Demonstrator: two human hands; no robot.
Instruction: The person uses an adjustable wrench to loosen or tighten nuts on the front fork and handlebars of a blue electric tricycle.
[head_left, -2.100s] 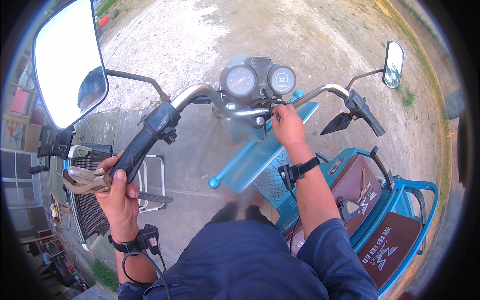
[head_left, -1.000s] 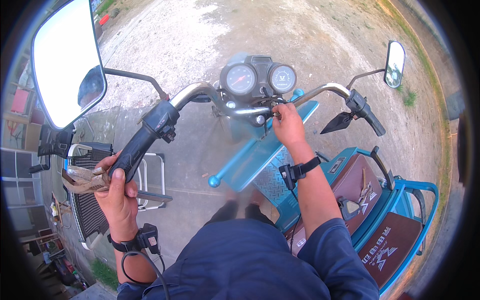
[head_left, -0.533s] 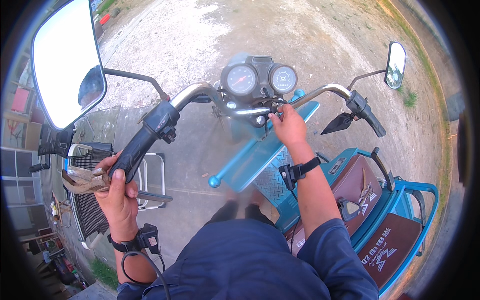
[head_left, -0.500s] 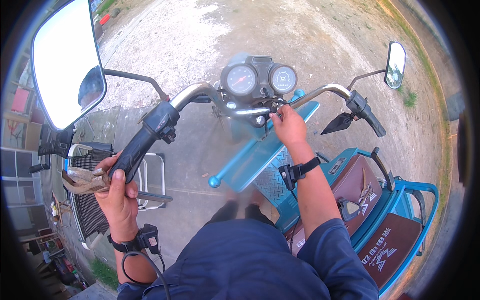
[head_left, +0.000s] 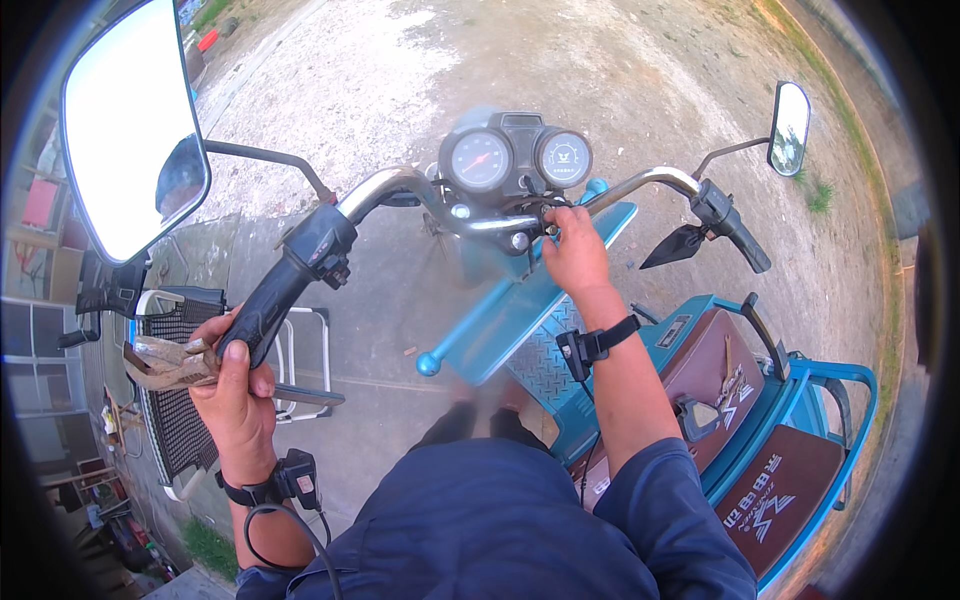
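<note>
The handlebar [head_left: 385, 183] of a blue three-wheeled vehicle stretches across in front of me. My left hand [head_left: 232, 385] is closed round the lower end of its black left grip [head_left: 268, 312]. A worn brown-grey curved piece [head_left: 170, 362] sticks out beside those fingers; its kind and whether I hold it are unclear. Just below the two round gauges [head_left: 482, 160], my right hand [head_left: 577, 250] has its fingers bent together at the dark middle of the bar, by the cables. Whatever is between these fingertips is hidden.
Mirrors stand at left [head_left: 135, 130] and right [head_left: 790, 128]. A black brake lever [head_left: 672, 247] juts below the right grip. Brown padded seats [head_left: 785, 490] with a blue rail lie at lower right. A woven-seat chair [head_left: 178, 420] stands at left.
My right hand's fingers have shifted slightly and bent more at the middle of the bar. The handlebar has moved a few pixels left in view. My left hand keeps its hold.
</note>
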